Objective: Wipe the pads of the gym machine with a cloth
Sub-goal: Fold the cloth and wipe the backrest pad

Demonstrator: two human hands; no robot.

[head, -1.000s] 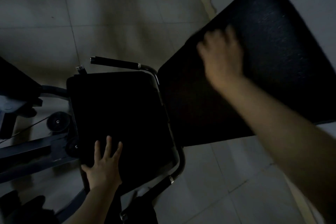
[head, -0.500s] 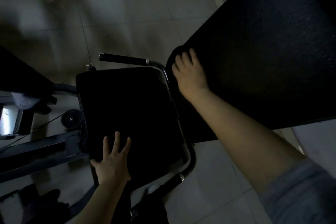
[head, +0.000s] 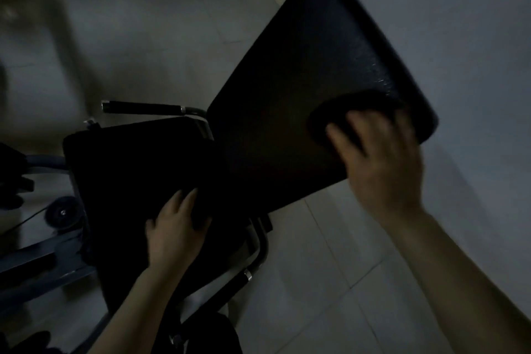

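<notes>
The room is dim. A long black back pad [head: 301,89] slopes from the centre up to the right. A black seat pad [head: 129,169] lies below and left of it. My right hand [head: 382,164] presses a dark cloth [head: 353,108] flat against the back pad near its right corner; the hand is blurred. The cloth shows above my fingertips and blends with the pad. My left hand [head: 175,230] rests flat on the seat pad's right part, fingers slightly spread, holding nothing.
A black grip handle on a metal tube [head: 149,108] sticks out left above the seat. A second grip handle [head: 230,286] runs below the seat. Grey machine frame with a small wheel [head: 63,213] stands at the left. Pale floor tiles surround the machine.
My right hand has swept with the cloth from the back pad's lower left end to its right corner. My left hand has stayed on the seat pad. The view has shifted.
</notes>
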